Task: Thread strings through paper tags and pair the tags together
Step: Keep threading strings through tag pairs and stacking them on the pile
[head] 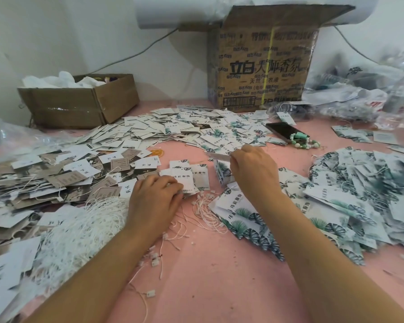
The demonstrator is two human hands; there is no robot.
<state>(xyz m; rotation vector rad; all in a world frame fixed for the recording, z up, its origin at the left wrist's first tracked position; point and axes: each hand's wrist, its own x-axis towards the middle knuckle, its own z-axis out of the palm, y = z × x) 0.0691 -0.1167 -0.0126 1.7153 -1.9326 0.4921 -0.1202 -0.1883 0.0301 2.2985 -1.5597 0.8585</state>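
Pink, faintly fuzzy cloth covers the table (219, 283), much of it buried under paper. Just off centre toward 7 o'clock the left hand (154, 199) lies knuckles up, fingers bent onto the near edge of a small stack of tags (184, 176). These are white cards with dark characters and a leafy corner. The fingertips are tucked out of sight, so whether they pinch a card or a string cannot be told. Toward 3 o'clock the right hand (254, 169) pinches a white tag (219, 156), which is seen nearly edge-on and smeared by blur.

Thin loose strings (205, 210) with small plastic clasps curl at 6 o'clock, between the forearms. A thick, shaggy bundle of strings (84, 224) sprawls at 8 o'clock. Matte grey-brown tags (63, 179) overlap at 9 o'clock, cut off by the frame edge. Glossy leaf-print tags (359, 194) mound up at 4 o'clock, also running out of view. A flat drift of mixed tags (173, 127) spreads at 12 o'clock.

At 2 o'clock a dark phone (283, 131) lies partly under a green and white bead bracelet (303, 142). Behind it crumpled clear plastic bags (359, 94) blur together. A tall printed cardboard box (261, 66) stands at 1 o'clock with its flaps open. A low taped box (79, 103) at 10 o'clock holds white wadding, the rest of its contents unreadable.
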